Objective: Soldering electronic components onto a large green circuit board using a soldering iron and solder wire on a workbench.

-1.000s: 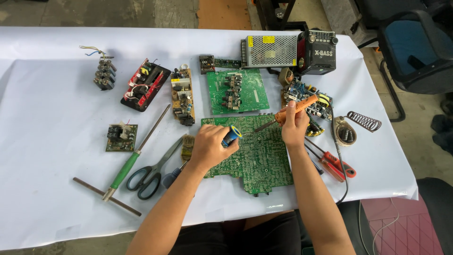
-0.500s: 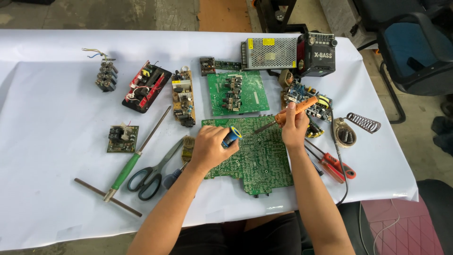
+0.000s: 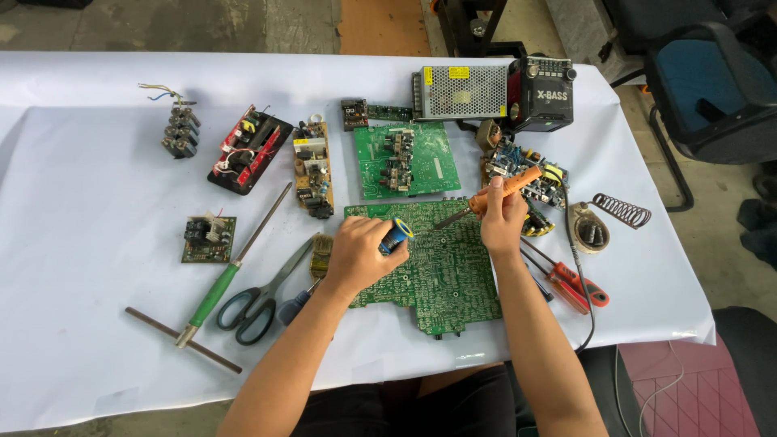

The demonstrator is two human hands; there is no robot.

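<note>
Slipping was judged the main risk: the iron [image 3: 494, 193], clamped in the right hand [image 3: 502, 222], was held tip-down over the board [image 3: 441, 271], where neighbouring joints could be bridged. The left hand [image 3: 360, 255] was closed on a blue tool [image 3: 396, 235] on the board's left part. The board's near edge was seen close to the table [image 3: 81, 340] edge. Room was left free only well left of the board, beyond the scissors [image 3: 263, 295].
</note>
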